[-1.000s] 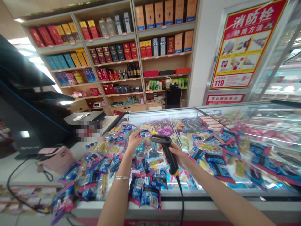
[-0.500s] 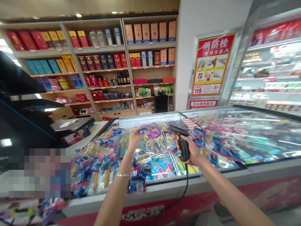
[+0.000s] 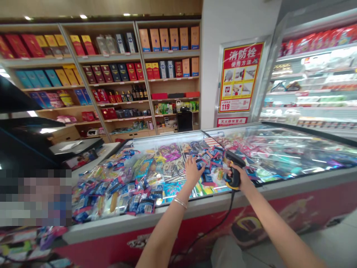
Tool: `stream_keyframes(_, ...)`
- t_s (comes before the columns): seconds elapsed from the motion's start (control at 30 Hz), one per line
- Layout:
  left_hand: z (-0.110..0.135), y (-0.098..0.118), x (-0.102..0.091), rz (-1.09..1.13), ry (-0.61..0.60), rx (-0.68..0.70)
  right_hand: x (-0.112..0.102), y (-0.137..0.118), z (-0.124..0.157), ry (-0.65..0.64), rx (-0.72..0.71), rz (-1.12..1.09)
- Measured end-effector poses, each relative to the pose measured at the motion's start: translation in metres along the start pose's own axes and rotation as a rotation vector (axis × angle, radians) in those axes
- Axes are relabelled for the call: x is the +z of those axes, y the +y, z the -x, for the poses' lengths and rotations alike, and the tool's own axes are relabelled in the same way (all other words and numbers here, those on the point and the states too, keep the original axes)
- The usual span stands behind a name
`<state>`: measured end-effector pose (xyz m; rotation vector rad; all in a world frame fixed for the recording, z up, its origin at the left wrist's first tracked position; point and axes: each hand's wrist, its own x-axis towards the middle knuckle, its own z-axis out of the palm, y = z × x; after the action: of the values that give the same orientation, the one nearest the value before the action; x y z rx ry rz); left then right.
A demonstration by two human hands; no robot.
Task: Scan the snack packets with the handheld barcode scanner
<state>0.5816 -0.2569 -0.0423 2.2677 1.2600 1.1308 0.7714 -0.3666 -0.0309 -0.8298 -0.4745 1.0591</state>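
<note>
My right hand (image 3: 242, 178) is wrapped round the grip of a black and yellow barcode scanner (image 3: 234, 163), whose cord hangs down in front of the freezer. My left hand (image 3: 193, 169), with a bracelet at the wrist, is held over the freezer with its fingers apart, holding nothing I can see. Just beyond its fingers are blue snack packets (image 3: 208, 160); whether it touches one I cannot tell. A clear packet (image 3: 218, 174) lies between the two hands. More blue and clear packets (image 3: 111, 186) are heaped on the left part of the freezer top.
The chest freezer (image 3: 173, 212) runs across the front, with frozen packs under its glass. On the left are a dark monitor (image 3: 22, 149) and a counter (image 3: 108, 150). Shelves of boxes (image 3: 122, 78) stand behind, and a refrigerated display (image 3: 312, 89) at the right.
My left hand has moved right, from the left section toward the blue packets by the scanner. My right hand has shifted right with the scanner. The view has turned slightly right.
</note>
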Motion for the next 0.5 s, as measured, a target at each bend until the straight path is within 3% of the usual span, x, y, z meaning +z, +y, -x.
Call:
stream_keyframes(0.17,0.006,0.002,0.01,-0.143,-0.115,0.03,-0.024,0.005,-0.013,0.032,0.014,-0.07)
stream_keyframes(0.27,0.007,0.0,0.012,-0.148,-0.111,0.046,-0.032,0.008,-0.017,0.023,0.022,-0.056)
stream_keyframes(0.4,0.009,0.001,0.012,-0.108,-0.118,0.064,-0.027,0.007,-0.014,0.054,0.016,-0.045)
stream_keyframes(0.5,0.008,0.001,0.0,-0.074,-0.149,0.038,-0.014,0.0,-0.004,0.113,-0.078,-0.056)
